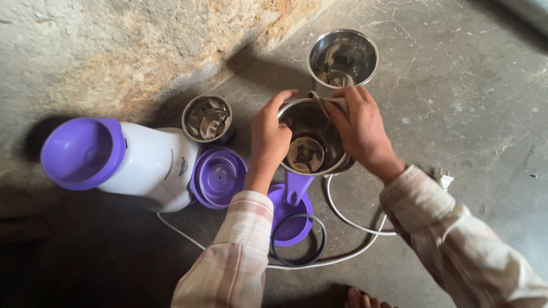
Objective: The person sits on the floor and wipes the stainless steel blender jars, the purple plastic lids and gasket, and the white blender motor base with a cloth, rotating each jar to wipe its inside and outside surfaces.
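The steel jar [313, 140] stands on the concrete floor [456, 114], between the lids and a bigger jar [343, 57]. The left hand [268, 142] grips its rim, and the right hand [362, 131] presses a cloth [331, 102] on the opposite rim. It seems stiff, smooth, probably slippery; the purple handle [297, 185] gives safer hold, away from the blades

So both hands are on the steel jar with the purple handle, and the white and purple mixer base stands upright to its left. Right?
Not quite. In the head view the mixer base lies on its side, not upright. The rest holds: the left hand and right hand are both on the steel jar with the purple handle, base to its left.
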